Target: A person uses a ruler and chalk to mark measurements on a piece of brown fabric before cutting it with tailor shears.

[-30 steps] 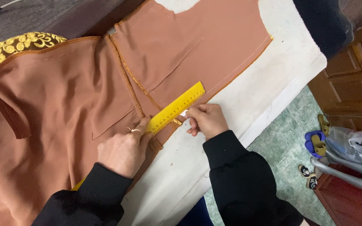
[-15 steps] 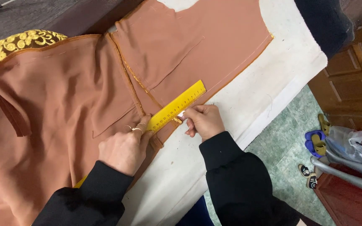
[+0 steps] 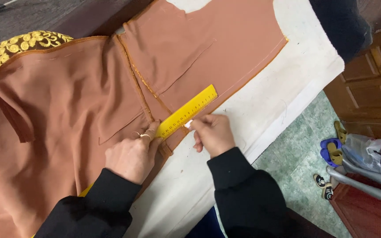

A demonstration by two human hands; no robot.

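Fingers of the left hand [image 3: 131, 156] press flat on a yellow ruler [image 3: 187, 112]; the right hand [image 3: 213, 133] pinches white chalk [image 3: 188, 124] beside it, over brown fabric [image 3: 67, 110] on a white table [image 3: 261, 110].

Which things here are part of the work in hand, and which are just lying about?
In use: yellow ruler, pinned by left hand; small white chalk piece in right hand; brown fabric.
Lying about: sandals, plastic bag, wooden cabinet.

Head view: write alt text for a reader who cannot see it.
A left hand presses a yellow ruler onto rust-brown fabric spread over a white padded table, while the right hand holds a small white marker at the ruler's edge.
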